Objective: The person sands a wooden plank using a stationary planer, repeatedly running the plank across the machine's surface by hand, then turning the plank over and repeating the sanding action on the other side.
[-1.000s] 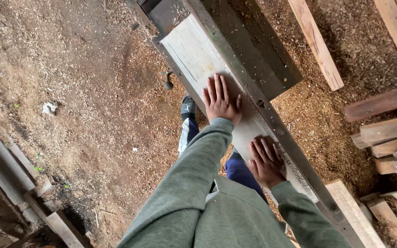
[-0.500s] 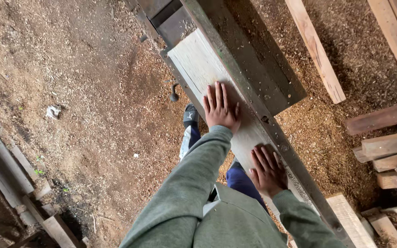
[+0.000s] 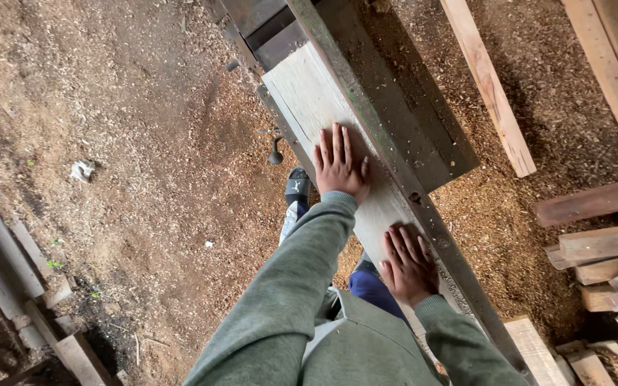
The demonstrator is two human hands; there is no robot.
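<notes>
Both hands flat, fingers spread, gripping nothing: left hand [image 3: 340,166] farther along, right hand [image 3: 409,263] nearer, both pressed on the pale flat wooden board [image 3: 309,93] lying on the long grey-green metal machine bed [image 3: 402,107]. Board's far end is close to the dark metal housing [image 3: 266,21] at the far end of the bed; most of its length looks not yet fed, w/ sawdust-covered ground [image 3: 144,143] left and loose timber planks [image 3: 602,243] right.
</notes>
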